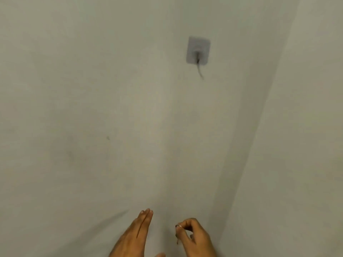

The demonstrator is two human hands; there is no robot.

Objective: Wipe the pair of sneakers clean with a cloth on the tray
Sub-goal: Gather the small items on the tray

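Your view takes in only a pale wall (pixel 111 108), one adhesive hook (pixel 198 50) stuck on it, short metal prong hanging below, wall corner at right, no supporting surface visible.

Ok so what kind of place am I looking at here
Probably an indoor room, seen facing a bare wall. A plain pale wall fills the view, with an adhesive wall hook stuck to it and a wall corner running down the right. No tray, sneakers or cloth show.

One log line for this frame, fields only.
view: wall, adhesive hook | left hand: flat, empty | right hand: curled | sneakers, cloth, tray: unseen
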